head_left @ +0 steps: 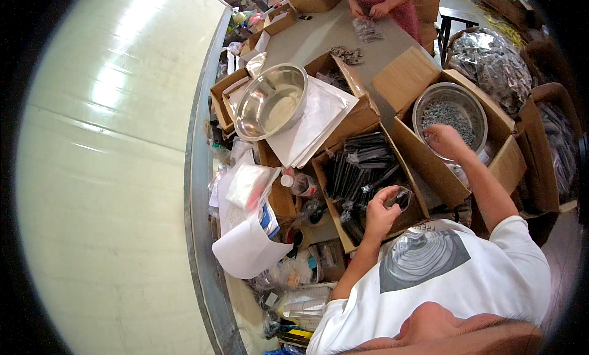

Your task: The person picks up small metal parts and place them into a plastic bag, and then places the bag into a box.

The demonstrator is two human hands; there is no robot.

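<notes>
Shirt (442, 293) — curled hands (448, 141), bag (402, 199) in left (381, 216)

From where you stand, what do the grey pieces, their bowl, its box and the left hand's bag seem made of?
Grey pieces: dull, perhaps metal by colour; too small to tell. Bowl: polished metal, perhaps stainless steel, by its bright reflections. Box: matte brown cardboard, by its stiff folds. Bag: likely thin glossy plastic, see-through with highlights.
</notes>
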